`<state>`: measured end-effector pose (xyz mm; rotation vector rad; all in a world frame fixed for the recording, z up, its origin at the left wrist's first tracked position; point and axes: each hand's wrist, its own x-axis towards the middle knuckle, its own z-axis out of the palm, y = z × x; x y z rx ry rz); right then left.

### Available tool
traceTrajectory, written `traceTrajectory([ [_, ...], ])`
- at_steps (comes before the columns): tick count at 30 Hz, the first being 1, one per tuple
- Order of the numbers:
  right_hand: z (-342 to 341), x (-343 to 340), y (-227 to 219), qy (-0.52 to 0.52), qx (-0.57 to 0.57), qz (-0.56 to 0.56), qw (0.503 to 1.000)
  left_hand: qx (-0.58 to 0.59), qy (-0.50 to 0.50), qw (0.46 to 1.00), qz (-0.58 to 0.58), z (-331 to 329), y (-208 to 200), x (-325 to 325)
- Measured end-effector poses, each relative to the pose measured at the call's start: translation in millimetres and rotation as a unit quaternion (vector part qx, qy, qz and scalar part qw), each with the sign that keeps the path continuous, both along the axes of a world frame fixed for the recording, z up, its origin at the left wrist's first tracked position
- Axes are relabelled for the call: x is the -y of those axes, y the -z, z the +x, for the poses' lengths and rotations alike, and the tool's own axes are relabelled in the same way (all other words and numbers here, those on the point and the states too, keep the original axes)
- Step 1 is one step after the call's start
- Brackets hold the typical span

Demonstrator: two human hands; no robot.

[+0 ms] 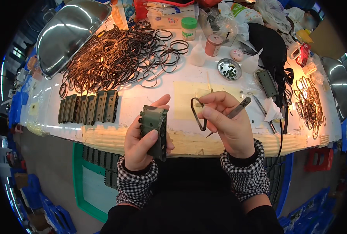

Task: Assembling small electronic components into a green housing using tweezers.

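My left hand (139, 144), near the table's front edge, is closed around a dark green plastic housing (154, 124) with small knobs along one side and a toothed edge. To its right, my right hand (230, 124) pinches a thin black rubber track-like loop (197, 113) between thumb and fingers. A pair of tweezers (239, 108) is tucked in the same hand, its tip pointing down to the left. The loop hangs apart from the housing. At the left, several similar green housings (89, 108) stand in a row on the table.
A big heap of black loops (116, 52) covers the table's back left; a smaller pile (310, 105) lies right. A metal dish (229, 69) holds small dark parts. Nearby are a green-lidded jar (188, 29), a squeeze bottle (198, 54) and another housing (268, 83). Below is a green crate (79, 183).
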<state>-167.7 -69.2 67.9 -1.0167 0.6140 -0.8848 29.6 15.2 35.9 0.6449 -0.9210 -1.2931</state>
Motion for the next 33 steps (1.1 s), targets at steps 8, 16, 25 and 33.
traceTrajectory([
  [8,10.8,0.0,-2.2,0.056,-0.010,-0.030,0.998,0.060,0.186,0.979,0.066,-5.2,-9.3,-5.4],
  [16,5.9,2.7,1.4,0.085,-0.018,-0.024,0.996,-0.008,0.227,0.974,0.014,7.3,4.4,-7.0],
  [25,4.9,-1.8,5.1,0.088,-0.042,-0.075,0.992,-0.014,0.217,0.976,-0.003,10.6,5.3,-8.5],
  [33,6.5,-4.9,7.2,0.114,-0.030,-0.101,0.988,-0.011,0.193,0.981,-0.014,9.4,8.1,-6.8],
])
